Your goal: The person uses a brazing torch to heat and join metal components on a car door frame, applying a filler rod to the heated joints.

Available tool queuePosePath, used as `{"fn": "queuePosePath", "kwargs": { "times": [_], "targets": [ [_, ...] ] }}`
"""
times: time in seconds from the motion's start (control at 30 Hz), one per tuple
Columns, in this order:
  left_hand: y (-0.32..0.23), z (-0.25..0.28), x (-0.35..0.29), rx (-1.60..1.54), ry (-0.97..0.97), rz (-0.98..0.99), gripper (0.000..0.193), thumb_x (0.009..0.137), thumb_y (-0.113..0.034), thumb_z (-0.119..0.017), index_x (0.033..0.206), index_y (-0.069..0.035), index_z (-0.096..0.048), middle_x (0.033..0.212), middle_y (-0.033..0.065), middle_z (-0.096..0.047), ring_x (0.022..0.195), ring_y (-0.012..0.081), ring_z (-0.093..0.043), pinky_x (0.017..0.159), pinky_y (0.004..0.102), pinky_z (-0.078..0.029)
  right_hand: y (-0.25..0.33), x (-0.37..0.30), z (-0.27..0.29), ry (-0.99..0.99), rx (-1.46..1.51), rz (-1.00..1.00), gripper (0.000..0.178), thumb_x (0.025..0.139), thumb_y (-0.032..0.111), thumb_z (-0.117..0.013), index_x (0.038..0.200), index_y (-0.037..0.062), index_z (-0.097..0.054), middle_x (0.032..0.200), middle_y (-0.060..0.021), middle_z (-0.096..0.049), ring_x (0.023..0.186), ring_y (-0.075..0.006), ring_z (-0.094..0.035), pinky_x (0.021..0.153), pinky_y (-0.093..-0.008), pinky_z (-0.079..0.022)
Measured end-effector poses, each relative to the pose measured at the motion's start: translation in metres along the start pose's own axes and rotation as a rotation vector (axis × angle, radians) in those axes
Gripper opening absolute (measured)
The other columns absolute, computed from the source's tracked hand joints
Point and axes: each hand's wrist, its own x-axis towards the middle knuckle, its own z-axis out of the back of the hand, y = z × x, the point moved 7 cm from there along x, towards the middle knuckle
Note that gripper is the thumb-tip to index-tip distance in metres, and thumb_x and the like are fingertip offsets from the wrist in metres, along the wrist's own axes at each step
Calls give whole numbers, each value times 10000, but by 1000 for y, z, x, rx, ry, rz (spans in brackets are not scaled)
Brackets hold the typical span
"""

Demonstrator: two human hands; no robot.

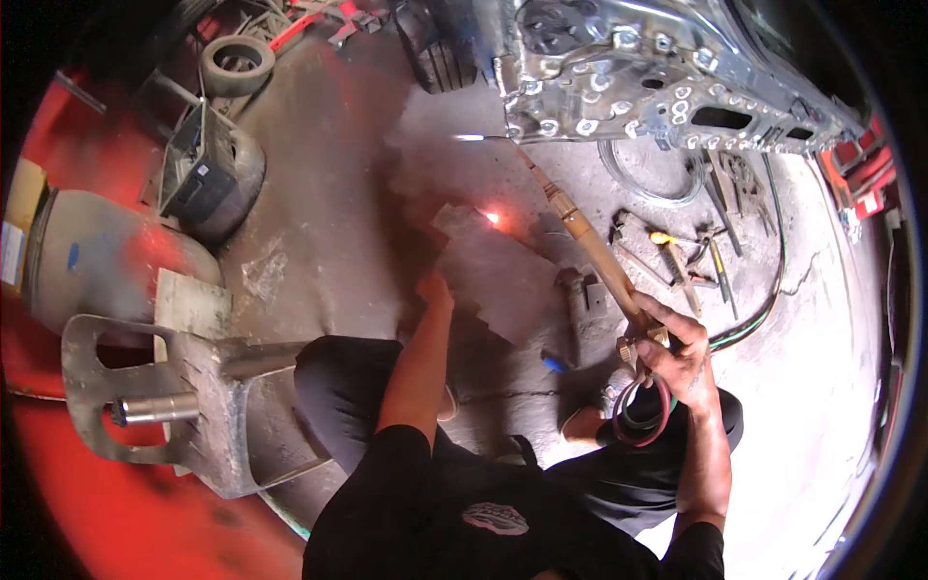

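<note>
In my right hand is a gas torch, its fingers wrapped round the handle by the valves. Dark hoses loop below that hand. The torch's thin tip points up and left, with a short bright flame in front of it. Below the flame lies a flat grey metal sheet with ragged edges. A spot on its upper edge glows orange-red. My left hand is closed at the sheet's left edge; shadow hides the fingertips.
A bare metal vehicle panel hangs over the far right. Below it lie coiled wire and several hand tools. On the left are a plastic chair, a grey tank, a black crate and a tyre.
</note>
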Motion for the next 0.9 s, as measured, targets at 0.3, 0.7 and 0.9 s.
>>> {"fn": "queuePosePath", "kwargs": {
  "times": [0.3,0.7,0.9],
  "targets": [
    [12,7,74,69,-2,-423,257,977,-227,-551,1053,-6,-656,906,62,-640,810,230,-609,733,378,-499,-19,17,-4,-3,66,-34,564,877,32,-703,1413,-19,-537,957,-125,-715,618,-125,-628,519,-246,-518],
    [49,13,66,-179,4,-148,298,959,-270,-619,1209,-110,-638,1037,70,-635,845,244,-624,645,427,-525,-25,54,-43,65,190,-26,613,892,125,-727,1430,-50,-491,966,-184,-712,578,-158,-643,478,-246,-511],
    [41,-50,38,-406,169,5,413,961,-249,-617,1310,-51,-521,1057,119,-622,852,293,-664,743,471,-588,-37,60,-37,15,135,-63,587,891,66,-698,1427,-58,-493,986,-176,-707,607,-153,-645,500,-253,-528]
  ]
}}
